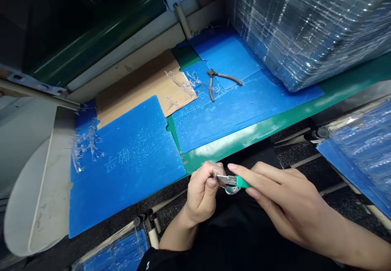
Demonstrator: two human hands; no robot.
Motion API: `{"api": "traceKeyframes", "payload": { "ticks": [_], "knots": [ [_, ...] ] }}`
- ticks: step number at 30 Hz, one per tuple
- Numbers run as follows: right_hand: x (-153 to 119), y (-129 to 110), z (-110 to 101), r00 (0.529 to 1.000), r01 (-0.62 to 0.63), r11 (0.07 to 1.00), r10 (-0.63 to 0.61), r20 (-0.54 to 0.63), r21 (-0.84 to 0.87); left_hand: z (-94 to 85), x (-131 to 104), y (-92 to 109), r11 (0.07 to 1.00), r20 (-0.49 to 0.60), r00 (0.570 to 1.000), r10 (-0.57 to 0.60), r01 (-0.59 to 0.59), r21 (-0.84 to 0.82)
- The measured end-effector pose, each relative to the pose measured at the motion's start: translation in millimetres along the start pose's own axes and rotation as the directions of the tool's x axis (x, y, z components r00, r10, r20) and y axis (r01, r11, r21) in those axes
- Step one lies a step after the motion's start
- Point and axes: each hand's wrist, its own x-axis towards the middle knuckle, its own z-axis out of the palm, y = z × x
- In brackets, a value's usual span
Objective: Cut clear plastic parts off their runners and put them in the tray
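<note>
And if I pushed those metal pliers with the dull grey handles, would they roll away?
The metal pliers with dull grey handles probably wouldn't roll, because they lie flat with both handles spread. They'd likely slide, since the flat blue sheeting under them looks shiny. They might drag some thin clear plastic scraps along, because one handle lies among them.

Exposure uneven: upper left near-black, blue sheets [152, 173] well lit. White glare on green tabletop [226, 143], specular streaks across plastic stack [305, 31]. Clear plastic piece [232, 190] has soft, hard-to-read edges. Wide-angle stretch toward frame borders.
</note>
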Motion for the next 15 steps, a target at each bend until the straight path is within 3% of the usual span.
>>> {"api": "traceKeyframes", "payload": {
  "ticks": [15],
  "knots": [
    [-5.2,-3.4,-3.4,0.998,-0.062,0.995,0.06,0.025,0.072,2.1,-0.5,-1.1,0.999,0.008,1.0,0.015,-0.016,0.03]
  ]
}}
